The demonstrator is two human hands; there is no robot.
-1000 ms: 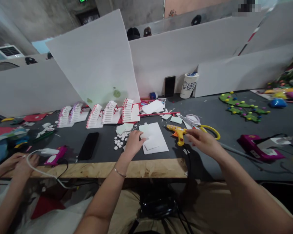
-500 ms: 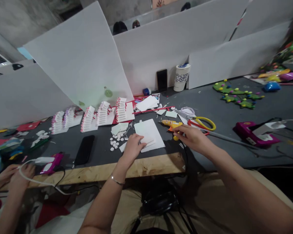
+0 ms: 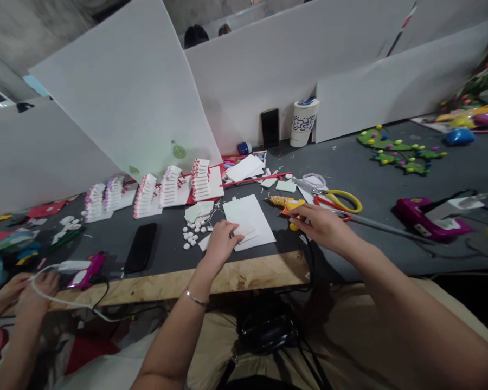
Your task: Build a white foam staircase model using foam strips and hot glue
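Note:
My left hand is closed, thumb against fingers, on a small white card piece above a larger white sheet. Its fingertips partly hide the card. To the right, my right hand is closed around the handle of a yellow hot glue gun, whose nozzle points left. Small white balls and pale cut pieces lie just left of the sheet. Scissors with yellow and red handles rest beyond my right hand.
White fringed pieces with red tips stand in a row at the back left. A black phone, paper cup and magenta power strip are on the table. At the far left, a co-worker's hands are near a white cable.
The view has shifted slightly. Both hands stay in nearly the same place, the left on the card and the right on the glue gun.

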